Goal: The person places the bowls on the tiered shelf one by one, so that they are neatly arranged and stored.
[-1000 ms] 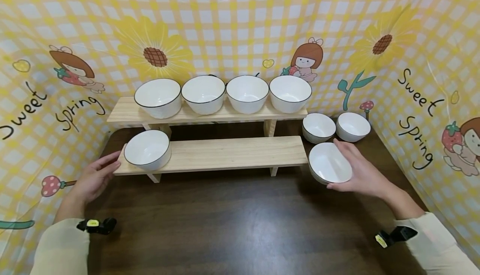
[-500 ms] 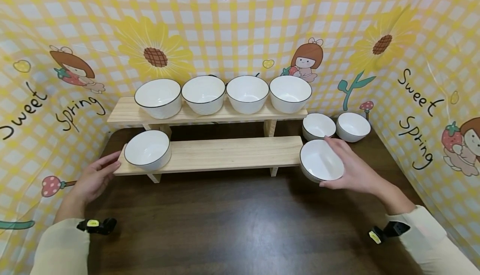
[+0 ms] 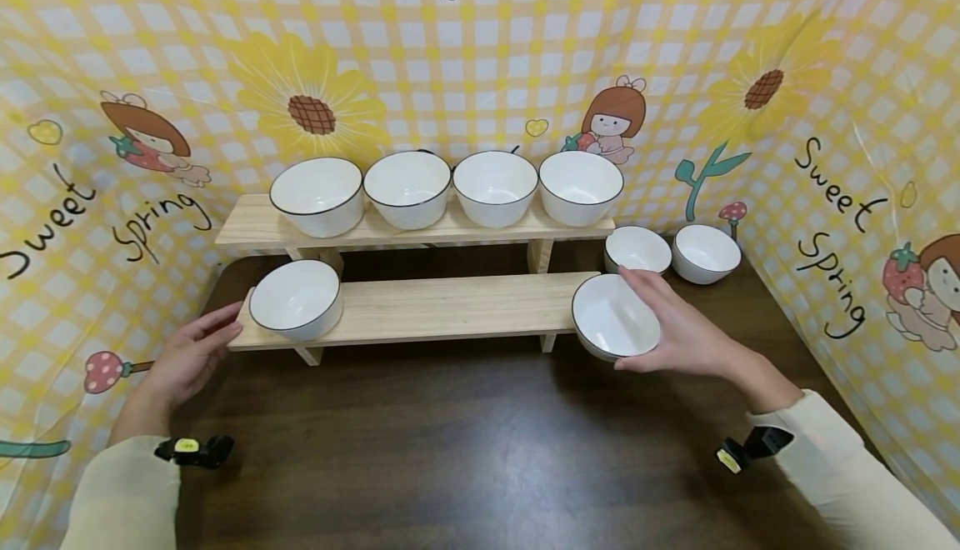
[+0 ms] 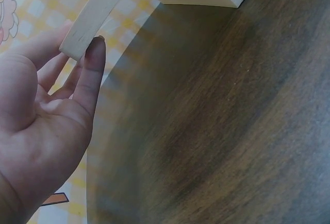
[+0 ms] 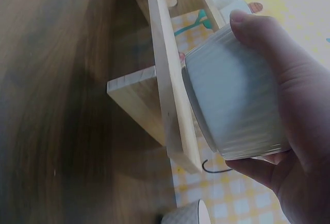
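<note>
My right hand (image 3: 686, 337) grips a white, dark-rimmed bowl (image 3: 611, 317) by its side, at the right end of the lower board of a two-tier wooden shelf (image 3: 465, 304). In the right wrist view, the ribbed outer wall of this bowl (image 5: 234, 92) is close beside the board's edge (image 5: 172, 80), with the thumb on one side and fingers on the other. My left hand (image 3: 187, 358) pinches the left end of the lower board; the left wrist view has the board end (image 4: 93, 23) between thumb and fingers. Near that hand, another white bowl (image 3: 296, 298) sits on the lower board.
Along the upper board (image 3: 255, 221) stands a row of several white bowls, the leftmost bowl (image 3: 318, 196) near its left end. Two smaller-looking bowls, a nearer bowl (image 3: 633, 250) and a corner bowl (image 3: 707, 254), stand on the dark wooden table (image 3: 450, 442). Checked cloth (image 3: 495, 50) surrounds the back and sides.
My right hand has carried its bowl leftward and slightly back, from beside the lower board to over its right end. My left hand has stayed at the board's left end.
</note>
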A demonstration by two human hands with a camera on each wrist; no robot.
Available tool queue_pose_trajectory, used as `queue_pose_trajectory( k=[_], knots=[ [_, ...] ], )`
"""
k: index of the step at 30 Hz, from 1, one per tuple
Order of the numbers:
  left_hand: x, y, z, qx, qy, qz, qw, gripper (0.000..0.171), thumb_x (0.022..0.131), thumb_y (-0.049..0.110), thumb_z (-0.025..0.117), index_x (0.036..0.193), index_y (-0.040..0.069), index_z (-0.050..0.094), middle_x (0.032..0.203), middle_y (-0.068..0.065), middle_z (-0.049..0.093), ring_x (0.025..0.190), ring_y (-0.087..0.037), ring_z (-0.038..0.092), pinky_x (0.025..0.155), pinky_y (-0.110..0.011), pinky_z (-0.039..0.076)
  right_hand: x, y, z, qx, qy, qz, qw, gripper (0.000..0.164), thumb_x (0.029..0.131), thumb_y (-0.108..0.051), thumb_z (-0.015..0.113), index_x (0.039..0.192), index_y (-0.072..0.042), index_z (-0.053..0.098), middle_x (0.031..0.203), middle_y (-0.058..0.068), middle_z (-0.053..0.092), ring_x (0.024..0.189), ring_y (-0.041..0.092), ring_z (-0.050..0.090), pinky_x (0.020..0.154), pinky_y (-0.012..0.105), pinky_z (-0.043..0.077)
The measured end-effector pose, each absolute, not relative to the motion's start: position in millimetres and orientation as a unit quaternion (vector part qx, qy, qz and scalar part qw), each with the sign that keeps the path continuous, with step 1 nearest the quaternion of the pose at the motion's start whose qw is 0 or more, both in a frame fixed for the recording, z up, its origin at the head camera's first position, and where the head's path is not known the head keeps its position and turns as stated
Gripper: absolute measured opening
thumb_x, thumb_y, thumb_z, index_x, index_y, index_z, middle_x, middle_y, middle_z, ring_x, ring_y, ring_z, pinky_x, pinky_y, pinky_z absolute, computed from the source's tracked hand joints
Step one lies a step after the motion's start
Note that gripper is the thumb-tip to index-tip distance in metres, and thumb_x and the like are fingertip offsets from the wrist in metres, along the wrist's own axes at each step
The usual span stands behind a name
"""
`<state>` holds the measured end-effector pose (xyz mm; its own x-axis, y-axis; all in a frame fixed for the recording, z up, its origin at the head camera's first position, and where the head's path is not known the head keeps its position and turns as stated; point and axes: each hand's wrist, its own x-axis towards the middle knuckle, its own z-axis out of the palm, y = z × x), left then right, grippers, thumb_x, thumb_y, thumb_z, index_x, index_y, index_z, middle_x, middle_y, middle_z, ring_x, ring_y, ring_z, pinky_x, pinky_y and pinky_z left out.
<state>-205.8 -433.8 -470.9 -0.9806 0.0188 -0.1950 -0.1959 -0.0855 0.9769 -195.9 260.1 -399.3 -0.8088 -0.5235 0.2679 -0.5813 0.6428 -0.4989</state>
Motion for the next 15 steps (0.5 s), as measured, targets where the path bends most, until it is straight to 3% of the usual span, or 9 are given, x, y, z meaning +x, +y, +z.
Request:
queue_pose_trajectory(
  k=[3, 15],
  knots=[
    [-206, -434, -471, -0.068, 0.672, 0.734, 0.074, 0.029, 0.101, 0.011, 0.065, 0.119, 0.033, 0.073, 0.112, 0.024, 0.063, 0.094, 0.003, 0.064, 0.077, -0.016, 0.053, -199, 254, -399, 0.312, -0.900, 0.300, 0.045, 0.121, 0.062, -0.031, 0.099, 0.157, 0.001, 0.030, 0.148, 0.020, 0.038, 0.131, 0.037, 0.044, 0.100, 0.056, 0.043],
    [-207, -434, -471, -0.082, 0.682, 0.723, 0.079, 0.029, 0.100, 0.014, 0.067, 0.119, 0.035, 0.072, 0.113, 0.025, 0.062, 0.092, 0.002, 0.061, 0.075, -0.015, 0.052, -207, 230, -397, 0.325, -0.890, 0.319, 0.017, 0.123, 0.064, -0.032, 0.098, 0.158, 0.003, 0.027, 0.151, 0.020, 0.036, 0.134, 0.037, 0.042, 0.105, 0.058, 0.040]
  ],
)
